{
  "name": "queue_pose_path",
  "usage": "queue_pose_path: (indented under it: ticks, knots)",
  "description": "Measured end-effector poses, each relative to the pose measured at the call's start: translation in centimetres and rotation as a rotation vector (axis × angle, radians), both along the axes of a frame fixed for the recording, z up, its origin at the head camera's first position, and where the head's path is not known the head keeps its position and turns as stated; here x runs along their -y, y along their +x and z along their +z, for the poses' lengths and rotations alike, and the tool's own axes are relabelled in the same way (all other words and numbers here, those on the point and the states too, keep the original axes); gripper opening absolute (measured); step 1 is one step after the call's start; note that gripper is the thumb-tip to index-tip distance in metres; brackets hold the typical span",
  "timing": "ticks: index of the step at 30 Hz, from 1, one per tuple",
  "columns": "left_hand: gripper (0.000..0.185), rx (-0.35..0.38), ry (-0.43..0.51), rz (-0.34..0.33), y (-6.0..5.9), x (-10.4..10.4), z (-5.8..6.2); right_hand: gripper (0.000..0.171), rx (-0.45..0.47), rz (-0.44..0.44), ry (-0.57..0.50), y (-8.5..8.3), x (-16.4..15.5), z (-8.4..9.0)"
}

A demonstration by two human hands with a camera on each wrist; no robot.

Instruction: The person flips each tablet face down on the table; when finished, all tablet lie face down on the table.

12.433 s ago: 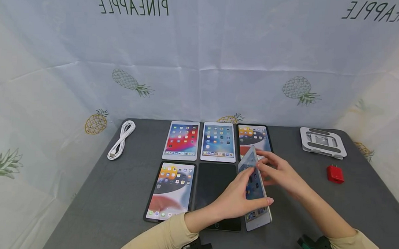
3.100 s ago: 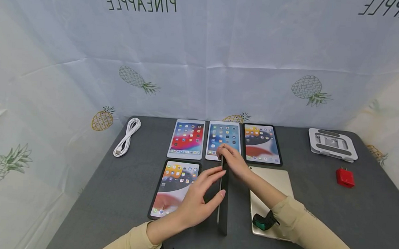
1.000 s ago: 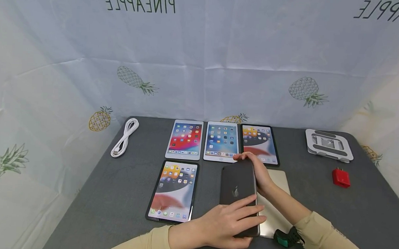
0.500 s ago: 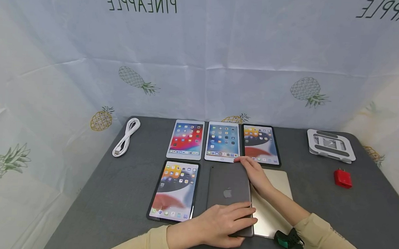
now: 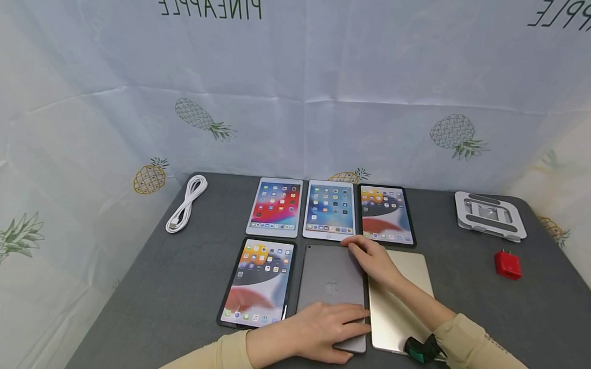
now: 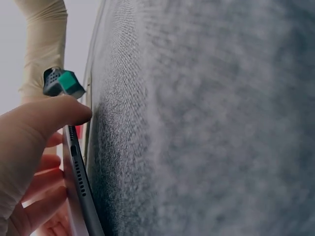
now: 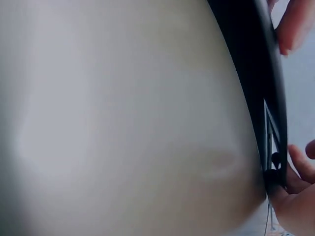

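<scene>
A dark grey tablet [image 5: 329,270] lies back up, almost flat, in the near row, its right edge slightly raised. My left hand [image 5: 322,332] grips its near end; in the left wrist view the thumb [image 6: 74,110] is at the edge with the speaker holes, and the fingers lie over the back. At the far right corner my right hand [image 5: 373,260] pinches the edge, its thumb low beside the dark rim in the right wrist view. Just right of it is a gold tablet [image 5: 395,318], also back up, partly covered by my right forearm.
Several lit tablets lie face up: a white one [image 5: 275,208], another white one [image 5: 330,210], a black-edged one [image 5: 387,215] behind, and one [image 5: 258,283] at left. A coiled white cable [image 5: 187,202], a folded stand [image 5: 490,216] and a red charger [image 5: 507,265] lie toward the sides.
Both tablets in the near row's middle and right were face up before; the gold-backed one was turned over first. The grey one has since been stood on edge, flipped and lowered leftward.
</scene>
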State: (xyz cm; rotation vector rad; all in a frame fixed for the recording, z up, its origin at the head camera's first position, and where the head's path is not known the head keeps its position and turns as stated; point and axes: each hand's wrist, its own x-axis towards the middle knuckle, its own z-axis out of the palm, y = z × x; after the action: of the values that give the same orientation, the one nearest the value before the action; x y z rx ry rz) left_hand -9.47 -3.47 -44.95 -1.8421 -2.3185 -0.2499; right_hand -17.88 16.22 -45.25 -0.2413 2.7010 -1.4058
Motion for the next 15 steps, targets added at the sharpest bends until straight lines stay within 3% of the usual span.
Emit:
queue_pose_path:
  ticks: [9,15]
  knots:
    - [0.056,-0.021,-0.020,0.000,-0.8,-0.2,-0.4,0.020,-0.152,0.088,0.173,-0.4,0.6,0.2]
    - [0.056,-0.018,-0.001,-0.008,-1.2,-0.2,-0.9,0.021,-0.200,0.129,0.216,-0.6,0.5,0.0]
